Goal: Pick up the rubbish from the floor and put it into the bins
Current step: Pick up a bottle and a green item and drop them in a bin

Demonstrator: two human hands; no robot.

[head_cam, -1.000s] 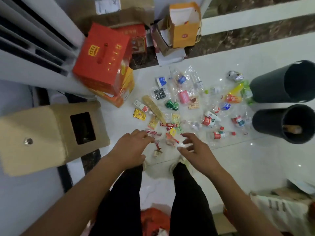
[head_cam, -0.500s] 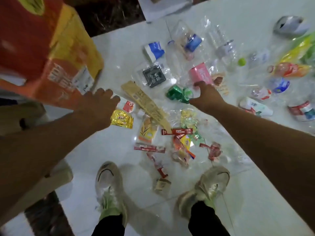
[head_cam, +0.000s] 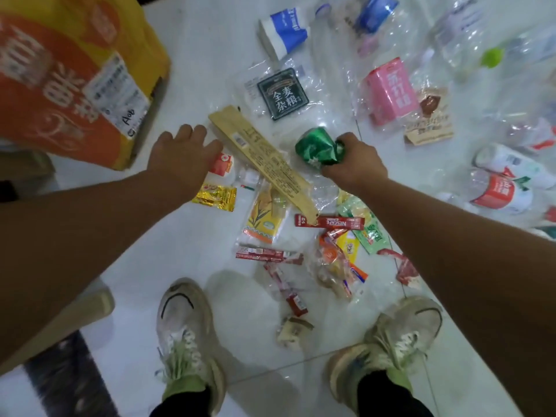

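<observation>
Rubbish lies scattered over the white tiled floor. My right hand [head_cam: 353,164] grips a crushed green can [head_cam: 317,147] just above the floor. My left hand [head_cam: 182,156] hovers with loosely curled fingers over a small white and red bottle [head_cam: 222,165], beside a long tan paper sleeve [head_cam: 261,155]; whether it touches the bottle is unclear. Close by lie a gold sachet [head_cam: 215,197], a yellow tea packet [head_cam: 266,215] and a red Nescafe stick [head_cam: 329,221]. The bins are out of view.
An orange and yellow carton [head_cam: 69,76] stands at the upper left. Clear plastic bottles [head_cam: 499,188], a pink carton [head_cam: 389,91], a blue and white cup [head_cam: 284,31] and a dark wrapper [head_cam: 282,94] spread across the top and right. My two shoes [head_cam: 185,335] stand below the litter.
I have bent lower toward the floor. My right hand has closed round the green can and drawn it back. My left hand has moved right, over the small bottle.
</observation>
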